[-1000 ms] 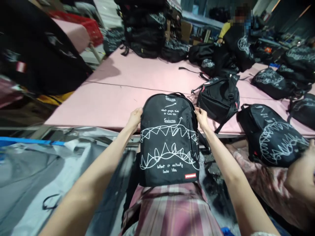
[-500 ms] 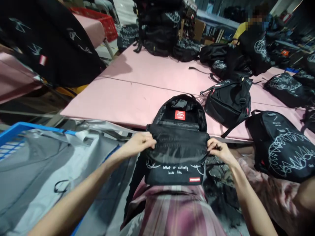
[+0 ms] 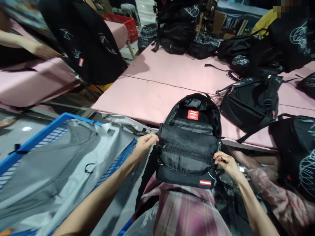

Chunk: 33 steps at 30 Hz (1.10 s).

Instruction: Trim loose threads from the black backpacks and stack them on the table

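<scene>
A black backpack (image 3: 187, 136) rests on my lap against the table edge, its front panel folded down toward me. Inside, a red label (image 3: 193, 114) shows on the back wall. Across the folded panel (image 3: 188, 160) run a mesh pocket and a zipper. My left hand (image 3: 147, 143) pinches the panel's left edge, fingers closed. At the right edge, my right hand (image 3: 227, 164) is closed on the panel fabric; a small dark object, too small to name, shows at its fingers. A red-and-white tag (image 3: 205, 183) sits at the bag's bottom front.
A pink-topped table (image 3: 152, 91) lies ahead, with a black backpack (image 3: 251, 101) on it and more stacked behind. To my left stands a blue crate (image 3: 56, 126) with grey sheeting inside. A co-worker's hand (image 3: 44, 49) is at far left; a patterned sleeve (image 3: 273, 188) is at right.
The front panel has come further down, exposing the mesh pocket and zipper and covering the white lettering. Both hands still hold its edges. The view has turned left.
</scene>
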{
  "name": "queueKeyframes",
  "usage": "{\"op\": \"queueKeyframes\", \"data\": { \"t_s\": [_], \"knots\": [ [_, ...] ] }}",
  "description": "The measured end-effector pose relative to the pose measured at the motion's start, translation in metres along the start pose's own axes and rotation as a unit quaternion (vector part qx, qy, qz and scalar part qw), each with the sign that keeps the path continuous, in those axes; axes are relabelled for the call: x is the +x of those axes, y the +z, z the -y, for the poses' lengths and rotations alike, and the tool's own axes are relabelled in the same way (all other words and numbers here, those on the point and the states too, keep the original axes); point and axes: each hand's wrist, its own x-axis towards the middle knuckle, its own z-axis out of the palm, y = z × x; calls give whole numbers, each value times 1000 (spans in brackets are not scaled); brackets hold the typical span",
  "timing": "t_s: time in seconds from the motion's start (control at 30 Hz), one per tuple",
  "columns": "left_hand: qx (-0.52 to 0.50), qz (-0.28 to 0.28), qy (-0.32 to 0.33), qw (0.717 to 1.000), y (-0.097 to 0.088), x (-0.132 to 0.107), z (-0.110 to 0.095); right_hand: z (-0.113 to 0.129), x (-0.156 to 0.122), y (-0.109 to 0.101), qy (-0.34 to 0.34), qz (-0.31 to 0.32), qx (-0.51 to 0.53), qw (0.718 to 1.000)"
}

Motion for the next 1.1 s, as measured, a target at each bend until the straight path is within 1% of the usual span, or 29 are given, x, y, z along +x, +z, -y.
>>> {"op": "queueKeyframes", "data": {
  "t_s": [0.07,0.1,0.17,0.23,0.27,0.33,0.4,0.43,0.5,0.53,0.57,0.6,0.63,0.73,0.83,0.87,0.9,0.93,1.0,1.07,1.1],
  "knots": [
    [-49,-58,-36,996,-4,7,-3,-5,1,2,2,-2,3,1000],
    [-55,-71,-43,995,-6,12,-7,-7,2,3,2,-2,5,1000],
    [-25,-71,-31,997,-7,26,-22,-9,4,5,-2,-1,7,1000],
    [39,-36,3,999,-2,47,-41,-9,5,7,-8,3,11,1000],
    [75,-4,22,997,4,60,-50,-8,5,8,-11,5,13,1000],
    [142,81,62,985,25,86,-64,-7,5,9,-15,5,16,1000],
    [205,184,99,956,52,107,-66,-7,3,11,-15,1,18,1000],
    [239,240,109,935,66,114,-64,-7,0,12,-13,-2,17,1000],
    [311,347,103,879,89,119,-52,-8,-6,13,-6,-6,15,1000],
    [339,389,95,851,97,116,-45,-10,-9,14,-2,-6,15,1000],
    [357,417,92,830,101,112,-39,-12,-12,15,0,-5,16,1000],
    [366,431,97,819,103,106,-33,-13,-14,15,1,-3,18,1000],
    [365,434,108,816,103,100,-28,-15,-16,15,0,0,20,1000],
    [349,414,138,830,97,86,-26,-12,-16,8,0,34,16,999],
    [353,409,125,832,92,83,-34,1,-11,-10,-2,101,25,995],
    [357,411,117,831,91,83,-36,8,-8,-17,-12,114,36,993],
    [360,413,112,829,91,83,-38,15,-4,-25,-24,114,47,992],
    [362,413,109,828,91,83,-40,22,2,-31,-34,101,54,993],
    [365,410,109,828,93,80,-40,38,22,-38,-42,51,55,996],
    [362,403,117,832,94,76,-39,54,56,-33,-50,12,24,998],
    [359,400,123,835,96,74,-39,62,77,-27,-63,13,-3,998]
  ]
}}
